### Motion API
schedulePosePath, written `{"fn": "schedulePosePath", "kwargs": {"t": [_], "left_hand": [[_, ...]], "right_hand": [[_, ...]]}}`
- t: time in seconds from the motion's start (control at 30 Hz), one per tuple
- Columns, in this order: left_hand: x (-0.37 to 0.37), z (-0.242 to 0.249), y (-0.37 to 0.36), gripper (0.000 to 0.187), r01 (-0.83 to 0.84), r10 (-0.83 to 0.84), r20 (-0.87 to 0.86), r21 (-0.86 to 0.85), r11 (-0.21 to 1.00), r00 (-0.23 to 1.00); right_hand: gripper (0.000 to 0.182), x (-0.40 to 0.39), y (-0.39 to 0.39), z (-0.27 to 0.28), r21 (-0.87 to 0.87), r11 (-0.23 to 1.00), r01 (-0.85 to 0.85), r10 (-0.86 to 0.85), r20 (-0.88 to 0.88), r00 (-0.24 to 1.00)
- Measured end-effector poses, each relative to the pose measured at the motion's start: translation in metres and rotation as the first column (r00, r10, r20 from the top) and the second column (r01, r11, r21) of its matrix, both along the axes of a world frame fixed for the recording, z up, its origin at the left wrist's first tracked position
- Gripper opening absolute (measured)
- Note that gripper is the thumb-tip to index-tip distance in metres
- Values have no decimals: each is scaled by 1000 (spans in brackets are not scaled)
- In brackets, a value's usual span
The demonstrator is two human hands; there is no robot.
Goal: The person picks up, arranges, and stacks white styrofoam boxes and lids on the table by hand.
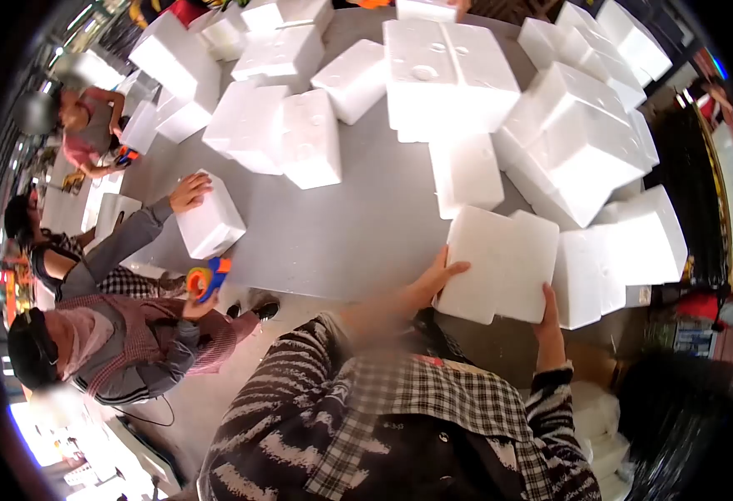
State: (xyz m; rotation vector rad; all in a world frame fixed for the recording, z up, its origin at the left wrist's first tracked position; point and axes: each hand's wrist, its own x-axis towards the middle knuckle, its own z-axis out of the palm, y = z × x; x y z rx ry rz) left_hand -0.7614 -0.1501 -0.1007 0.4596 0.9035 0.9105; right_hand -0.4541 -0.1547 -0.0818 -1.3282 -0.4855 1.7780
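Two white foam boxes (pixel 500 263), pressed side by side, are held between my hands at the table's near edge. My left hand (pixel 438 280) grips their left side, thumb on the upper face. On the right side, my right hand (pixel 548 316) holds the lower corner, with its fingers partly hidden. Just beyond them another foam box (pixel 467 175) lies on the grey table (pixel 358 225). More foam boxes (pixel 588 267) stand close beside my right hand.
Several white foam boxes (pixel 450 71) are stacked along the far side and right. At the left, a co-worker (pixel 124 351) touches a foam box (pixel 209 219) and holds an orange and blue tape dispenser (pixel 209 279). Other people (pixel 91 129) stand farther left.
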Motion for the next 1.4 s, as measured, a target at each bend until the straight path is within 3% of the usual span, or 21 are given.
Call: {"fn": "schedulePosePath", "kwargs": {"t": [0.17, 0.33, 0.43, 0.6, 0.63, 0.73, 0.77, 0.83, 0.9, 0.93, 0.97, 1.0, 1.03, 1.13, 1.17, 1.2, 1.23, 1.3, 1.33, 1.37, 1.4], "left_hand": [[-71, 31, -22, 69, 119, -119, 7, 12, 993, 993], [-172, 24, -64, 64, 54, -57, -40, -59, 997, 998], [-248, 28, -83, 54, -65, 35, -206, -138, 988, 978], [-360, 62, -98, 40, -272, 205, -334, -167, 948, 920], [-390, 49, -101, 46, -301, 234, -350, -153, 941, 907], [-466, 28, -96, 44, -374, 282, -440, -136, 918, 853], [-498, -2, -97, 46, -381, 335, -406, -36, 924, 850], [-520, -1, -94, 51, -365, 348, -546, 83, 927, 762], [-532, 1, -84, 59, -377, 266, -650, -35, 925, 711], [-537, -2, -82, 60, -315, 245, -652, 10, 949, 717], [-542, -2, -77, 65, -237, 206, -709, 56, 970, 675], [-541, -4, -78, 66, -212, 193, -851, 99, 972, 488], [-531, 9, -77, 66, -187, 199, -943, 151, 971, 266], [-511, 6, -72, 60, -107, 524, -847, 531, 841, -84], [-477, 50, -72, 58, -40, 604, -780, 617, 786, -164], [-442, 80, -75, 56, 31, 676, -697, 691, 723, -238], [-414, 89, -70, 55, 47, 740, -670, 738, 673, -63], [-356, 106, -64, 54, 39, 788, -549, 826, 562, 277], [-330, 103, -61, 52, -1, 707, -553, 787, 616, 440], [-303, 94, -58, 51, -26, 609, -531, 741, 671, 589], [-270, 92, -54, 51, -3, 483, -488, 701, 714, 727]], "right_hand": [[57, -69, -68, 1, 25, 998, -50, 52, -92, 994], [60, -162, -86, 11, 86, 970, -229, 240, -168, 956], [62, -218, -65, -26, 109, 918, -381, 386, -37, 922], [66, -356, -11, 18, 253, 774, -580, 589, 45, 807], [67, -383, -2, 22, 279, 755, -593, 603, 58, 796], [84, -448, 33, -5, 182, 619, -764, 760, 105, 641], [90, -464, 38, -13, 179, 612, -771, 769, 96, 632], [103, -487, 45, -10, 116, 606, -787, 780, 105, 617], [77, -493, 44, -16, 151, 644, -750, 745, 103, 660], [78, -492, 44, -24, 205, 625, -753, 743, 139, 655], [79, -483, 43, -23, 256, 599, -759, 741, 182, 646], [94, -470, 41, -21, 263, 554, -790, 717, 330, 613], [87, -457, 33, -14, 255, 559, -789, 689, 386, 613], [85, -398, 19, 3, 333, 531, -779, 626, 465, 626], [88, -373, 14, 8, 378, 507, -775, 613, 474, 632], [77, -342, 6, 14, 426, 610, -668, 540, 393, 744], [67, -310, -1, 19, 462, 699, -546, 451, 308, 837], [53, -226, 5, 22, 541, 702, -464, 99, 570, 815], [45, -190, 1, 60, 314, 930, -190, 57, 389, 920], [39, -139, 7, 52, 546, 801, -246, -234, 663, 711], [34, -98, 9, 69, 618, 760, -200, -411, 696, 588]]}}
